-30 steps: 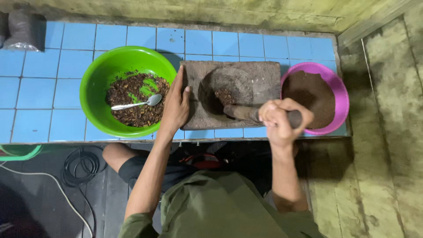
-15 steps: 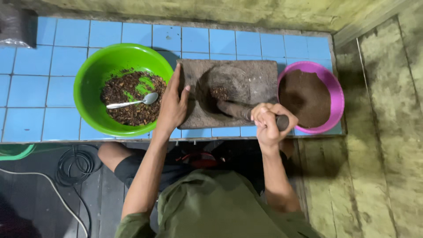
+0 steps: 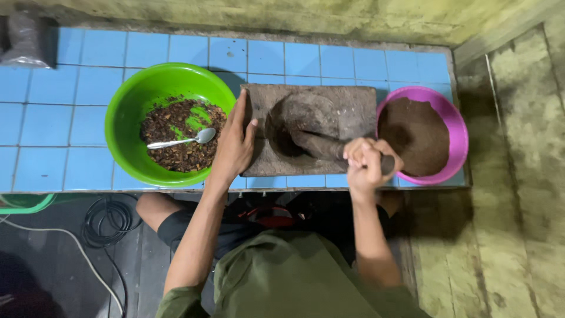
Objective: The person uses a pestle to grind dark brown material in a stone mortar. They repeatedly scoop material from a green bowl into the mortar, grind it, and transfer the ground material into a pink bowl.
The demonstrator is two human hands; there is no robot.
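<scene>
On the blue-tiled counter (image 3: 59,118), one stone mortar (image 3: 353,112), two bowls, right hand (image 3: 365,162) fingers clenched around one pestle (image 3: 312,144), left hand (image 3: 235,144) flat, fingers released.

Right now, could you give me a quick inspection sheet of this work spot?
Surface: blue tiled counter, worn edge.
Job's things: stone slab with hollow; stone pestle; green bowl of dark coarse bits with a spoon; pink bowl of brown powder.
Clutter: grey bag at far left.
Hands: left hand flat on slab edge; right hand gripping pestle.
Cables: black coil and white cord on floor.
Surroundings: stained walls.
</scene>
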